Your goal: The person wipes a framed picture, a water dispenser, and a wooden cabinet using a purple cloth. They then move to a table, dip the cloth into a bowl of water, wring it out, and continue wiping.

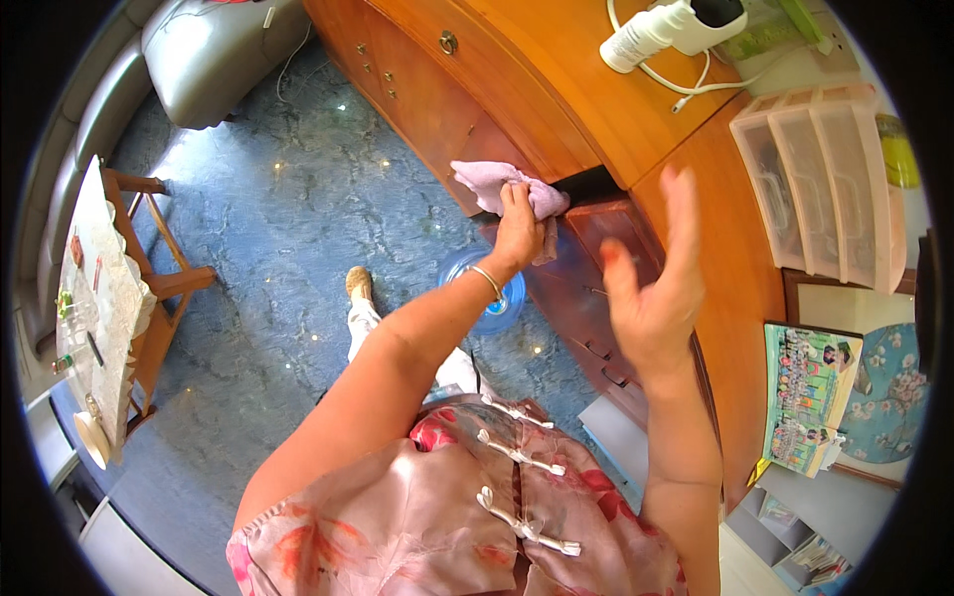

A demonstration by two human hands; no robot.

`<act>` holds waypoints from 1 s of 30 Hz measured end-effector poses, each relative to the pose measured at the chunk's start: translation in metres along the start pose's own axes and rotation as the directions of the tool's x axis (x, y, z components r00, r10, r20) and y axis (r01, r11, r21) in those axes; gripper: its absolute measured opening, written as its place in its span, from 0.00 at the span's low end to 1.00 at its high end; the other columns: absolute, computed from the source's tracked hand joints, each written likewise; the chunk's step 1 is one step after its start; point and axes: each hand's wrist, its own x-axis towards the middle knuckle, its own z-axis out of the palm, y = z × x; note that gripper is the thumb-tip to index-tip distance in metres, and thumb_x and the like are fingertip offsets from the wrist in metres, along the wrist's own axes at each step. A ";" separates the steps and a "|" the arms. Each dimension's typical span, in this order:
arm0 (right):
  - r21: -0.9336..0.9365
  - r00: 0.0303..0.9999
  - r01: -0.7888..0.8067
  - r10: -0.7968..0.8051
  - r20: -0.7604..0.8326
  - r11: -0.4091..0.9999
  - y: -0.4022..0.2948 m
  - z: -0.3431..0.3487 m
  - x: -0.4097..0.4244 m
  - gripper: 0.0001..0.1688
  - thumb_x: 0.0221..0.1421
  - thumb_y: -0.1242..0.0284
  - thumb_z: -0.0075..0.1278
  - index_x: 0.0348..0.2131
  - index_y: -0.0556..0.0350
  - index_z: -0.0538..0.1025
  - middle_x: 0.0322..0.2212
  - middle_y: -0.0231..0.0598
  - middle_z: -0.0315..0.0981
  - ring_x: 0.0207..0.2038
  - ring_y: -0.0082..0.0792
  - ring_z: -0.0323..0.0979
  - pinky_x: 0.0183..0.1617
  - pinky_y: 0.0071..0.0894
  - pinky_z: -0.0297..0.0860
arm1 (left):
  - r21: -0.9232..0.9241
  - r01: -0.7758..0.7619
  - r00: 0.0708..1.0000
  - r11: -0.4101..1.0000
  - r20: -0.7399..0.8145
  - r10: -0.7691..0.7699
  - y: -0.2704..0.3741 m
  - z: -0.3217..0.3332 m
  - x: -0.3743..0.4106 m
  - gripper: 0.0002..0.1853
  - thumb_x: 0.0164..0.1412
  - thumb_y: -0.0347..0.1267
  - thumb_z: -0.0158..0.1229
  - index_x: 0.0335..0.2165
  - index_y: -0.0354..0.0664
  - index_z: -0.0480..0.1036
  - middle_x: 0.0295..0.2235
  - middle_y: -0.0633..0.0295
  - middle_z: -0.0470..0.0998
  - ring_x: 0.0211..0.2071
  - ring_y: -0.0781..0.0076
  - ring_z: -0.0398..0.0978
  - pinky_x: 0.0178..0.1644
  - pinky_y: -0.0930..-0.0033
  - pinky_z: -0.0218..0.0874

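My left hand (519,231), with a bangle on its wrist, grips a bunched lilac cloth (488,182). It holds the cloth beside the front of a wooden cabinet (447,112), close to a dark gap at the cabinet's edge. Whether the cloth touches the wood I cannot tell. My right hand (656,298) is raised near the cabinet's orange-brown top (671,141), fingers apart and holding nothing; its fingertips are blurred. Below my left wrist, a translucent blue plastic container (509,313) stands on the floor, partly hidden by my forearm.
A white bottle (633,45) and a white cable (700,89) lie on the cabinet top. Clear plastic drawers (820,186) and a group-photo print (809,395) are along the right. Leftward are a cloth-covered wooden table (112,298) and a grey leather sofa (209,59). The floor (246,298) is marbled blue.
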 end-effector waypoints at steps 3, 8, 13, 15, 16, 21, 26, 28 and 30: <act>-0.027 0.968 -0.095 0.099 0.231 0.995 -0.004 -0.010 -0.070 0.40 0.49 0.75 0.52 0.57 0.67 0.53 0.56 0.58 0.53 0.58 0.55 0.53 0.61 0.43 0.53 | 0.060 0.144 0.913 0.988 0.376 -0.156 -0.021 -0.035 0.012 0.25 0.46 0.26 0.56 0.45 0.36 0.61 0.42 0.41 0.69 0.45 0.41 0.68 0.48 0.55 0.62; 0.063 0.873 -0.302 0.250 0.419 0.951 -0.001 0.003 -0.145 0.38 0.51 0.73 0.52 0.58 0.64 0.54 0.56 0.57 0.54 0.58 0.53 0.54 0.60 0.41 0.55 | -0.539 0.635 0.759 0.553 0.568 -0.318 0.018 -0.159 -0.008 0.22 0.48 0.20 0.52 0.45 0.35 0.66 0.39 0.55 0.74 0.40 0.64 0.73 0.49 0.65 0.64; 0.168 0.854 -0.412 0.314 0.415 0.896 0.006 0.047 -0.153 0.32 0.54 0.73 0.50 0.55 0.65 0.58 0.52 0.55 0.61 0.54 0.46 0.63 0.54 0.39 0.62 | -0.698 0.712 0.688 0.080 0.668 -0.284 0.075 -0.269 -0.062 0.14 0.50 0.25 0.47 0.37 0.32 0.71 0.35 0.47 0.75 0.36 0.56 0.75 0.46 0.57 0.67; 0.365 0.760 -0.618 0.410 0.504 0.696 0.005 0.075 -0.138 0.29 0.55 0.75 0.49 0.55 0.62 0.61 0.51 0.52 0.63 0.52 0.42 0.65 0.53 0.34 0.63 | -0.841 0.541 0.791 0.007 0.506 -0.344 0.073 -0.292 -0.085 0.14 0.51 0.26 0.48 0.37 0.30 0.71 0.35 0.46 0.75 0.37 0.54 0.74 0.46 0.57 0.67; 0.424 0.750 -0.631 0.369 0.549 0.650 0.003 0.087 -0.125 0.30 0.55 0.70 0.50 0.55 0.60 0.61 0.50 0.48 0.64 0.51 0.42 0.66 0.52 0.37 0.63 | -0.898 0.439 0.830 -0.026 0.416 -0.372 0.070 -0.301 -0.096 0.13 0.51 0.26 0.48 0.36 0.29 0.71 0.35 0.45 0.75 0.37 0.53 0.74 0.46 0.56 0.66; 0.425 0.431 -0.902 0.232 0.872 0.077 -0.044 0.157 -0.074 0.37 0.56 0.49 0.44 0.58 0.46 0.56 0.48 0.40 0.66 0.50 0.42 0.66 0.49 0.45 0.63 | -0.940 0.341 0.931 0.028 0.333 -0.152 0.098 -0.340 -0.128 0.17 0.56 0.34 0.48 0.40 0.31 0.69 0.40 0.48 0.74 0.42 0.54 0.72 0.48 0.52 0.64; 0.101 0.206 -0.865 -0.164 0.965 -0.492 -0.094 0.221 -0.044 0.21 0.49 0.70 0.56 0.43 0.55 0.68 0.37 0.39 0.72 0.36 0.34 0.71 0.38 0.33 0.69 | -0.907 0.303 0.925 0.293 0.205 -0.321 0.083 -0.396 -0.155 0.21 0.44 0.25 0.50 0.42 0.31 0.69 0.39 0.51 0.73 0.41 0.62 0.71 0.49 0.65 0.63; 0.085 0.197 -0.914 -0.250 0.948 -0.397 -0.089 0.255 -0.030 0.18 0.49 0.74 0.52 0.42 0.55 0.69 0.35 0.38 0.72 0.34 0.32 0.71 0.37 0.31 0.69 | -0.855 0.256 0.941 0.450 0.114 -0.320 0.074 -0.427 -0.170 0.28 0.41 0.23 0.50 0.47 0.35 0.66 0.43 0.55 0.71 0.44 0.67 0.69 0.50 0.69 0.61; 0.195 0.237 -0.959 -0.202 0.950 -0.207 -0.125 0.272 -0.006 0.16 0.49 0.77 0.49 0.41 0.57 0.70 0.33 0.35 0.73 0.32 0.29 0.71 0.36 0.28 0.69 | -0.708 0.286 0.906 0.646 -0.020 -0.423 0.073 -0.461 -0.194 0.38 0.39 0.20 0.49 0.55 0.39 0.58 0.48 0.58 0.68 0.47 0.71 0.66 0.52 0.70 0.58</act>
